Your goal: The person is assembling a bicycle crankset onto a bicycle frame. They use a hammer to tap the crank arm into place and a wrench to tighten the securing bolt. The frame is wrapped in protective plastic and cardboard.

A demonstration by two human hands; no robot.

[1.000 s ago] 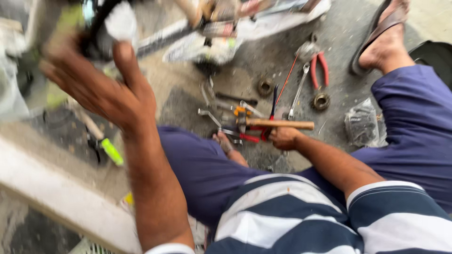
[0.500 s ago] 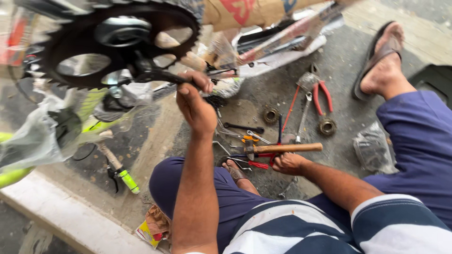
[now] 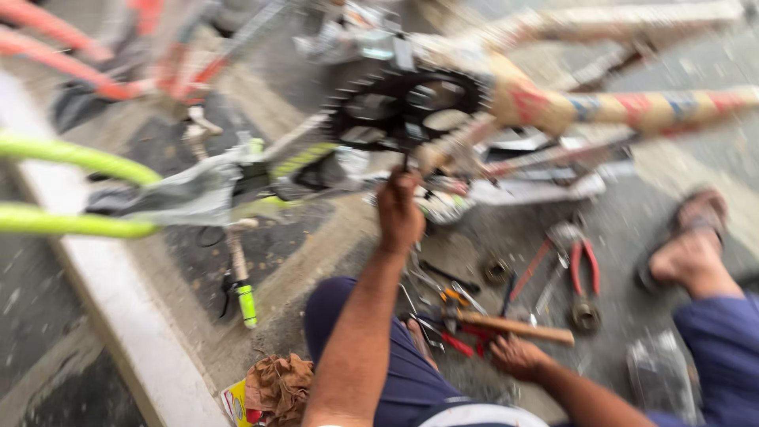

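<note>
The view is blurred. My left hand (image 3: pixel 399 212) reaches up, closed around the black crank arm (image 3: pixel 408 162) just under the toothed black chainring (image 3: pixel 405 107). The chainring sits on a bicycle frame (image 3: pixel 609 111) wrapped in brown paper. Down on the ground, my right hand (image 3: pixel 518 356) grips the wooden handle of a hammer (image 3: pixel 514 326), which lies among loose tools between my knees.
Red-handled pliers (image 3: pixel 583 267), wrenches and small metal rings lie on the concrete. My sandalled foot (image 3: pixel 686 245) is at the right. Bright green bicycle tubes (image 3: pixel 79 158) cross the left, above a white curb (image 3: pixel 118 316). A brown rag (image 3: pixel 277 383) lies near my leg.
The view has swung, so the chainring now sits upper middle. My left hand stays on the crank. My right hand stays at the hammer on the ground.
</note>
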